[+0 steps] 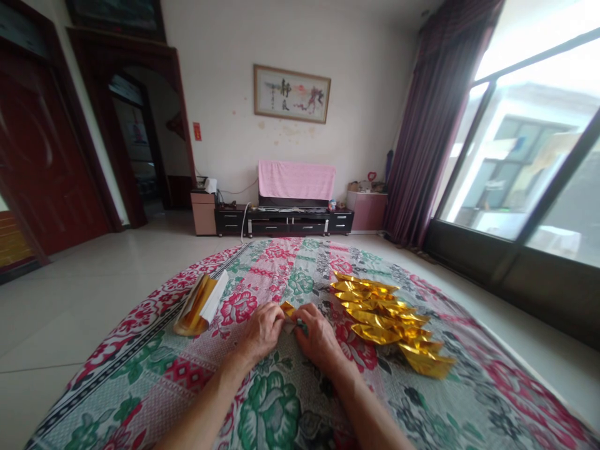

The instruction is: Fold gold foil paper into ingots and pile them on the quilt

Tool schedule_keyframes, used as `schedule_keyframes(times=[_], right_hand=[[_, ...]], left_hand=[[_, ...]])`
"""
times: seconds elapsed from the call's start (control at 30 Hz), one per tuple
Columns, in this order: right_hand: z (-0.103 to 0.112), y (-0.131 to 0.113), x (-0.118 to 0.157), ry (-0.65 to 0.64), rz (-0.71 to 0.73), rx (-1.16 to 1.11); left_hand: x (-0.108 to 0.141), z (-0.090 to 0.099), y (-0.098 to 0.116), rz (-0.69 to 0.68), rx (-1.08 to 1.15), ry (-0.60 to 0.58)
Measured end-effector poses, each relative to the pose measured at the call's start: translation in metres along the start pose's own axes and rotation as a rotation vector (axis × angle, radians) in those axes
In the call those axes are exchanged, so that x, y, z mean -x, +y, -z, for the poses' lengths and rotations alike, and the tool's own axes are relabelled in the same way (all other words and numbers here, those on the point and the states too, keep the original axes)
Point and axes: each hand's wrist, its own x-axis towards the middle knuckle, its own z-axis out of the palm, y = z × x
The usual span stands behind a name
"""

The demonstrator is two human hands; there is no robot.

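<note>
Between my two hands, just over the flowered cloth point(300, 281), is a small sheet of gold foil paper point(287, 308), its pale underside partly showing. My left hand point(264, 328) is closed on its left side, fingers pinched. On the opposite side my right hand point(316, 331) pinches the same paper with curled fingers. Much of the sheet is hidden behind the fingers. To the right of my right hand lie several folded gold paper ingots point(375, 306) in overlapping rows. Left of my left hand rests a curled stack of gold and white paper point(201, 303).
The cloth covers a rounded table. Beyond it, a low black TV cabinet point(288, 224) stands against the wall, with a pink cloth point(297, 179) draped over the screen. A purple curtain point(422, 131) and large windows are at right; a red door point(42, 144) is at left.
</note>
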Motion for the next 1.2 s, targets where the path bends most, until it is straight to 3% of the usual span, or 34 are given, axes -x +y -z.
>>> schedule_keyframes(times=[0.63,0.97,1.2], right_hand=[[-0.001,-0.002,0.001,-0.011,-0.063,0.082],[-0.005,0.005,0.0,0.008,-0.057,-0.01],[-0.002,0.002,-0.003,0.018,-0.152,0.021]], left_hand=[[0.0,0.006,0.002,-0.064,0.004,-0.091],[-0.001,-0.002,0.0,0.002,-0.055,-0.057],[-0.002,-0.007,-0.002,0.029,-0.068,-0.006]])
